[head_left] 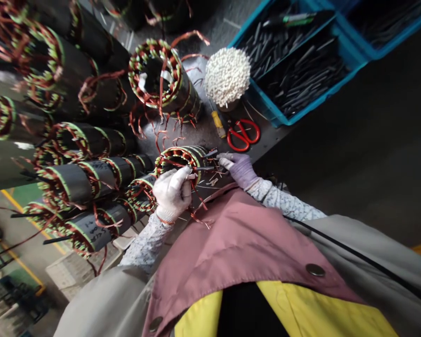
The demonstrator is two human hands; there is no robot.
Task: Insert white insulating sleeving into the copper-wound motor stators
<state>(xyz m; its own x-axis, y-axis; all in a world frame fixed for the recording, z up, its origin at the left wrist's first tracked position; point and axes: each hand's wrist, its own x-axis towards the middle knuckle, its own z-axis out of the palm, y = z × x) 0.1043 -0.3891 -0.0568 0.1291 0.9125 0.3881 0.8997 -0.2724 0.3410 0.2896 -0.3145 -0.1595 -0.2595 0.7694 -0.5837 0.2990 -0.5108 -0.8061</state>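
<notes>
A wound motor stator (178, 161) with copper windings and green-edged slots lies on its side directly in front of me, its open end facing my hands. My left hand (171, 194), in a white glove, is closed at the stator's rim among copper lead wires (199, 203). My right hand (238, 169), in a purple glove, is closed on a thin dark tool (210, 153) whose tip reaches the windings. Loose wire ends and small offcuts lie below both hands.
Several more stators (91, 180) lie in rows to the left. Red-handled scissors (243, 135), a yellow-handled screwdriver (218, 124) and a white bundle of sleeving (227, 77) sit beyond my hands. Blue bins (294, 61) hold dark pieces. A concrete floor (28, 234) shows at lower left.
</notes>
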